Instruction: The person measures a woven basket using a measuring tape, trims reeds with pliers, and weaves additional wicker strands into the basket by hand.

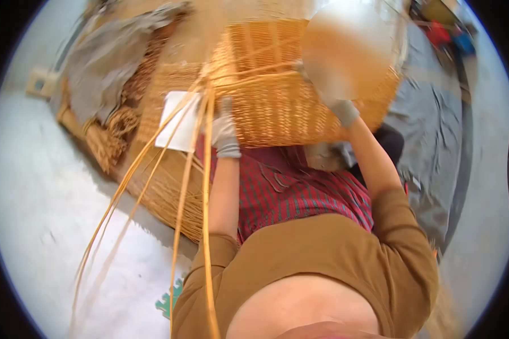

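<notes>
A honey-coloured woven wicker basket (pixel 288 118) lies over my lap, its weave facing up. My left hand (pixel 225 133), in a pale glove, grips the basket's left edge, one finger stretched up along it. Long loose wicker strands (pixel 206 198) fan out from the corner above this hand and hang down past my left arm. Other strands (pixel 254 73) cross the basket towards my right hand (pixel 335 93), also gloved, over the basket's right part. A round pale blur covers much of the right hand, so its fingers and whatever they hold are hidden.
A white sheet (pixel 178 121) lies left of the basket. Further left are grey cloth (pixel 110 62) and a tied bundle of fibres (pixel 104 144). Grey plastic sheeting (pixel 430 124) spreads on the right. A checked red cloth (pixel 305 189) covers my lap.
</notes>
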{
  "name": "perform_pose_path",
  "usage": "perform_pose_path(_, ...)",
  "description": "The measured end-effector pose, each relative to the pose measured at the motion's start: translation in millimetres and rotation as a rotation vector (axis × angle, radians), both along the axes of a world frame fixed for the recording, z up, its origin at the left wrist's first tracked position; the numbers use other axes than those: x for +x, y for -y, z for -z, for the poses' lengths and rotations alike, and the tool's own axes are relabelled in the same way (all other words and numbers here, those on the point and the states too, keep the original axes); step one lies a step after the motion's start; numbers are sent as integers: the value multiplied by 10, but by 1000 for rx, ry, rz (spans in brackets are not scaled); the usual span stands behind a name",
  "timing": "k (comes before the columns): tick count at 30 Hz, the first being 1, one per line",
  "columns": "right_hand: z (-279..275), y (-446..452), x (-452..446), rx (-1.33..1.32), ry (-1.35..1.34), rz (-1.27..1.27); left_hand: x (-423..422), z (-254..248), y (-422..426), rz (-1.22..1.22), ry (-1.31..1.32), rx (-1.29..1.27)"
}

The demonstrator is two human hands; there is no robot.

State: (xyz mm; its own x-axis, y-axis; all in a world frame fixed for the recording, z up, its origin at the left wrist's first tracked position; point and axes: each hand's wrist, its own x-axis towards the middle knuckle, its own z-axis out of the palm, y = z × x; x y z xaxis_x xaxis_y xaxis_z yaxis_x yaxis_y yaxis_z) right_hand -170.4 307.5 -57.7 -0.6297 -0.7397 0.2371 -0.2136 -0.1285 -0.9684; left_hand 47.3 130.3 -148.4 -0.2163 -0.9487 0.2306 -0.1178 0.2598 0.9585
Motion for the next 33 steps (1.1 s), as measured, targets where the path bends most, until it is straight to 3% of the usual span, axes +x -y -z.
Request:
perform_pose_path(2,97,-19,56,-87,-4,65,-112,-91,136,-29,200,-60)
perform_pose_path(4,167,35,52,-87,1,90,-132,-252,240,112,153,-97)
perform_pose_path(7,210,92,96,-107,3,170,-198,-355,275,167,126,32)
perform_pose_path(8,204,106,110,-92,22,200,-217,-326,315,153,187,-96)
perform_pose_path(11,157,133,168,-48,44,245,-271,-227,351,192,83,-69)
perform_pose_path(14,139,124,286,-82,2,276,-368,-224,355,124,257,-47)
perform_pose_path(16,45,18,612,-31,-377,374,-361,-291,339,89,343,38)
perform_pose_path(18,238,-19,808,-174,-396,284,-351,-443,301,176,-41,151)
perform_pose_path(20,142,-18,741,-151,20,143,-282,-493,328,294,-198,199)
perform_pose_path(21,81,86,611,-152,10,148,-298,-540,359,415,-366,240)
perform_pose_path(23,-44,335,356,71,245,164,-311,-548,425,415,-206,344)
perform_pose_path(25,-173,729,195,-174,26,52,-417,-228,581,340,-173,348)
perform_pose_path(26,-388,950,162,-46,-131,20,-386,-381,455,356,-365,503)
perform_pose_path(27,-655,1183,179,84,-284,-10,-376,-507,375,360,-372,490)
perform_pose_path(29,-967,1720,298,160,-1009,168,-347,-685,299,255,-183,401)
perform_pose_path(30,-1094,1941,283,151,-1008,180,-374,-549,322,255,-307,386)
perform_pose_path(32,-1262,2208,260,562,-865,8,-355,-455,285,247,-360,383)
perform_pose_path(33,-1239,2170,261,551,-872,16,-385,-431,327,231,-428,381)
